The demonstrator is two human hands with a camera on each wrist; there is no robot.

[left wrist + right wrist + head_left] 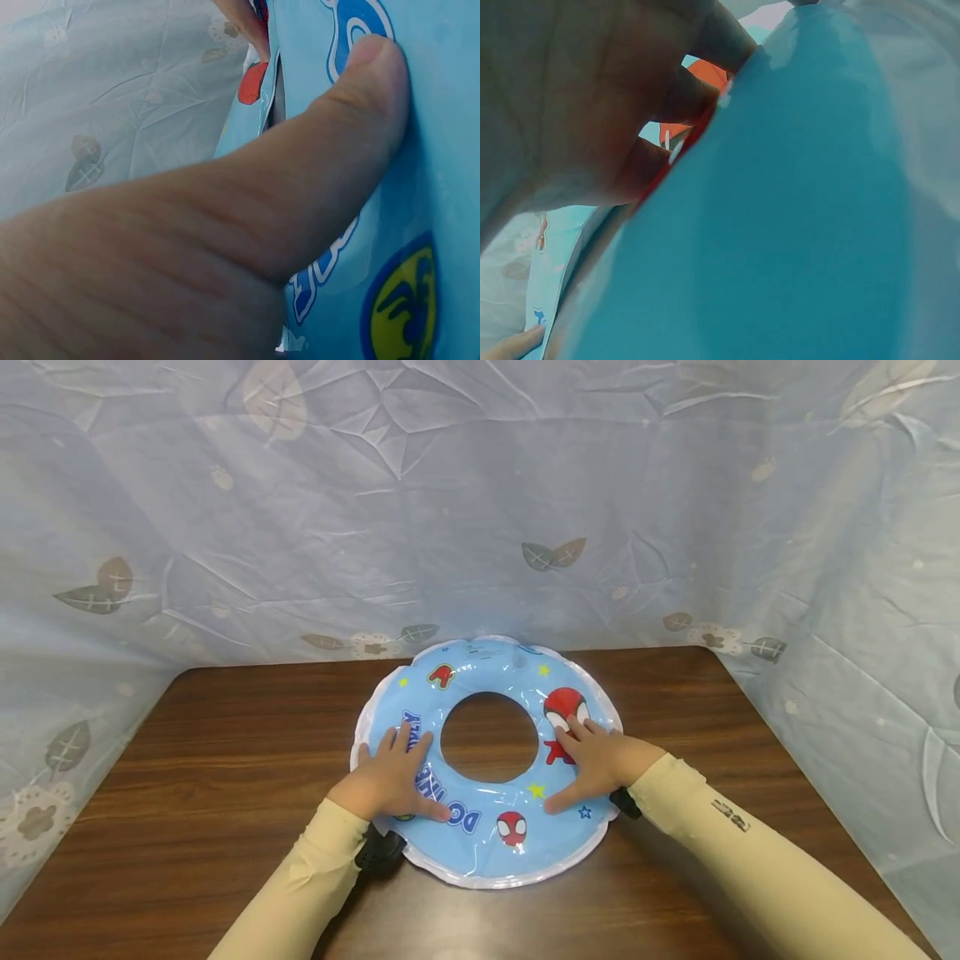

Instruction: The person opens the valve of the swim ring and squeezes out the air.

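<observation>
A light-blue inflatable swim ring [487, 852] with cartoon prints and a white outer seam lies flat on the wooden table, puffed up with air. On its left side rests my left hand [390, 777], fingers spread over the blue lettering. My right hand [600, 760] lies on the opposite side, its spread fingers touching the red masked figure. In the left wrist view the left thumb [367, 97] presses on the ring's surface [442, 172]. The right wrist view shows fingers [682, 97] of the right hand against the blue vinyl [780, 225].
The dark brown wooden table [225, 760] shows through the ring's hole and around it. Behind and at both sides hangs a pale, wrinkled curtain [465, 510] with leaf prints, close to the table's back edge. Dark wrist devices [378, 847] sit under the beige sleeves [300, 877].
</observation>
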